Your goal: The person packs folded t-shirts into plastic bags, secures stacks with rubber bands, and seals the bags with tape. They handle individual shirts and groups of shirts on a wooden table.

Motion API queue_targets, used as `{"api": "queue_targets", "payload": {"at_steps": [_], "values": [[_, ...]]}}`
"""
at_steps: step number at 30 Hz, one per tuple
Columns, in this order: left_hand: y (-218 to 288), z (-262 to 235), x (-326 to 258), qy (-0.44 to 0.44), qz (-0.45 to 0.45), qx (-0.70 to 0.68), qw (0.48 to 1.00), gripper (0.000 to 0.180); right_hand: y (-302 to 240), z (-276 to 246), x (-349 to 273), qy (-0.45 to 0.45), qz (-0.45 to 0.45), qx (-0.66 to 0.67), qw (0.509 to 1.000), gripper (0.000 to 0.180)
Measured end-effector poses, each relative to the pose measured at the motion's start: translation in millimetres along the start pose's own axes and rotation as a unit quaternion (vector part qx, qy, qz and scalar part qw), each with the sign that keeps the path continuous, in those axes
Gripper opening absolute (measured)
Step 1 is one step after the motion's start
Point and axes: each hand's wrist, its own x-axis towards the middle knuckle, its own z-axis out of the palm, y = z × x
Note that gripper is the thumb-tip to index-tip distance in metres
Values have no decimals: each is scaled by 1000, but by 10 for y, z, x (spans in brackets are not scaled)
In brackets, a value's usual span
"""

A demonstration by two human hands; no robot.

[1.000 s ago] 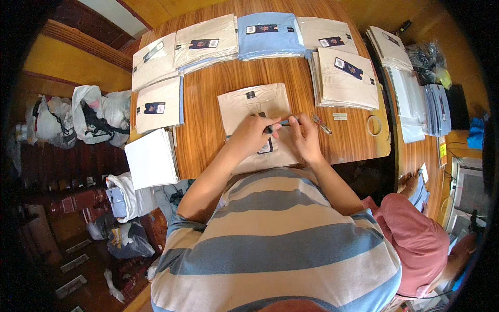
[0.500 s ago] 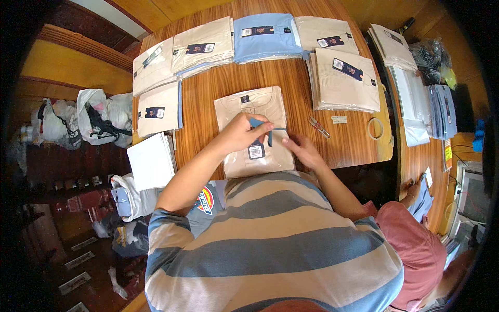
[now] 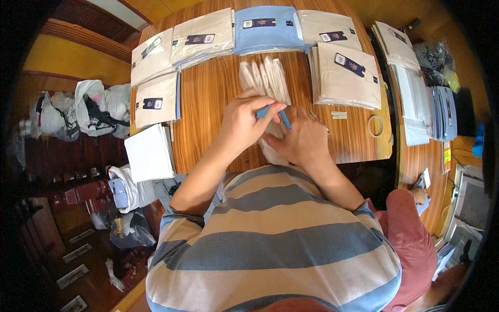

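Note:
My left hand (image 3: 244,117) is closed around a blue tool (image 3: 272,111) with a bent end. The tool's exact kind does not show. Under and between my hands is a beige garment (image 3: 265,78), narrow and ridged with lengthwise folds. Its middle is hidden by my hands, and its near end reaches my striped shirt. My right hand (image 3: 305,138) lies over the garment, thumb on its left side and fingers wrapped over the right, just beside the tool's end. Metal thread snips (image 3: 321,120) show partly past my right knuckles.
Bagged, tagged garment stacks (image 3: 346,75) line the table's far and side edges, with a blue one (image 3: 267,28) at the back. White sheets (image 3: 149,153) overhang the left edge. A tape roll (image 3: 375,126) lies at the right. Another person's knee (image 3: 410,213) is close by on the right.
The garment lay flat and wide with its tag showing; now it is narrow and ridged. My right hand has moved from its edge onto it. My left hand keeps hold of the blue tool.

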Motion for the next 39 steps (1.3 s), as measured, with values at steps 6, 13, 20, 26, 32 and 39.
{"api": "queue_targets", "payload": {"at_steps": [6,13,20,26,32,39], "values": [[-206,29,-281,52,-115,-38,991,18,-147,27,-27,-31,-38,74,996,62],[-214,-60,-367,67,-134,-129,980,15,22,-26,205,-10,-146,183,972,28],[-294,-703,-396,102,172,350,915,12,667,-88,521,109,-307,113,939,18],[-622,-942,-1185,45,-38,316,947,29,1384,445,66,123,-106,200,966,22],[-337,-56,-620,170,-12,-488,856,40,91,316,595,-67,5,874,482,41],[-442,-571,-899,51,-119,-414,901,43,648,210,692,-177,1,582,793,40]]}}
